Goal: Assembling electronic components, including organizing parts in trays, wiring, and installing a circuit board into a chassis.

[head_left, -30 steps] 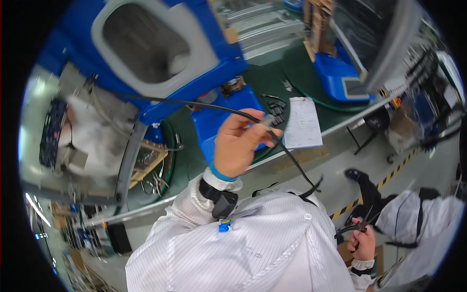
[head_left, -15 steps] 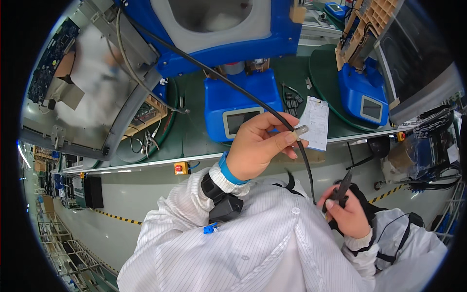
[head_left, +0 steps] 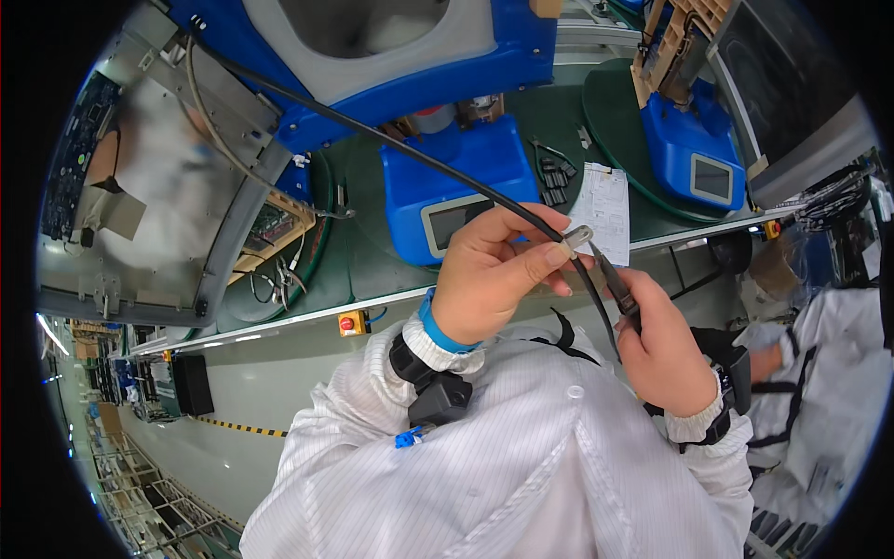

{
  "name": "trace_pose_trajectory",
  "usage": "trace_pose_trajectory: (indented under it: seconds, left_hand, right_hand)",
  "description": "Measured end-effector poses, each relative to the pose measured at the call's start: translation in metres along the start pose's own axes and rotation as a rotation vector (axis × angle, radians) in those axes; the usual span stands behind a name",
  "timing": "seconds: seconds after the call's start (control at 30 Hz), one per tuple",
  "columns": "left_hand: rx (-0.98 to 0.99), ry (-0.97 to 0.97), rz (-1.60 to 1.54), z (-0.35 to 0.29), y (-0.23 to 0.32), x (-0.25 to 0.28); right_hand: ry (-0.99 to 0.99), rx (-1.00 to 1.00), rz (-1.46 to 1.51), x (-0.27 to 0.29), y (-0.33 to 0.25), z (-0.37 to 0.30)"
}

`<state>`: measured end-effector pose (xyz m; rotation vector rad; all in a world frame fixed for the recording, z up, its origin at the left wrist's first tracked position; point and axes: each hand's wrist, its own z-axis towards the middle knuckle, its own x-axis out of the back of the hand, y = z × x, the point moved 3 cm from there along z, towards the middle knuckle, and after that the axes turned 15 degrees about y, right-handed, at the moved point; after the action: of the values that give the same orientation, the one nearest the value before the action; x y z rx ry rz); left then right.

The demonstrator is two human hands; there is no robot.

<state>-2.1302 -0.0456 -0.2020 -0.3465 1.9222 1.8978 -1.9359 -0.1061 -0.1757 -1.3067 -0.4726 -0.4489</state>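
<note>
My left hand is closed round a black cable, pinching it between thumb and fingers at chest height. At those fingertips a small pale clip with a rounded end sits against the cable; its lower part is hidden by the thumb. My right hand grips dark, narrow-nosed pliers, pointing up and left. Their tip is close beside the clip; I cannot tell whether it touches. The cable runs from the upper left, through my left hand, and down between both hands.
A blue machine base with a screen stands on the green bench. Papers and small black blocks lie to its right. An open panel stands left. Another person's white sleeve is close at right.
My right hand has come up and left with the pliers, from low at the right to beside the clip. My left hand keeps its hold on the cable; the view has shifted slightly.
</note>
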Motion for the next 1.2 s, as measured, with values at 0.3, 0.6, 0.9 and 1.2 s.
trace_pose_trajectory:
  seconds: [0.3, 0.6, 0.9, 1.2]
  left_hand:
    - [-0.086, 0.03, 0.057, 0.006, 0.0, 0.003]
    - [-0.062, -0.012, 0.04, 0.01, -0.001, 0.007]
    - [-0.068, -0.027, 0.05, 0.013, -0.006, 0.011]
    - [-0.105, -0.093, 0.011, 0.015, -0.006, 0.013]
  right_hand:
    - [0.052, 0.031, -0.197, 0.0, -0.019, 0.003]
    - [0.12, 0.026, -0.226, -0.009, -0.028, 0.004]
    - [0.065, -0.019, -0.362, -0.008, -0.029, -0.002]
    - [0.042, -0.011, -0.225, -0.004, -0.028, 0.0]
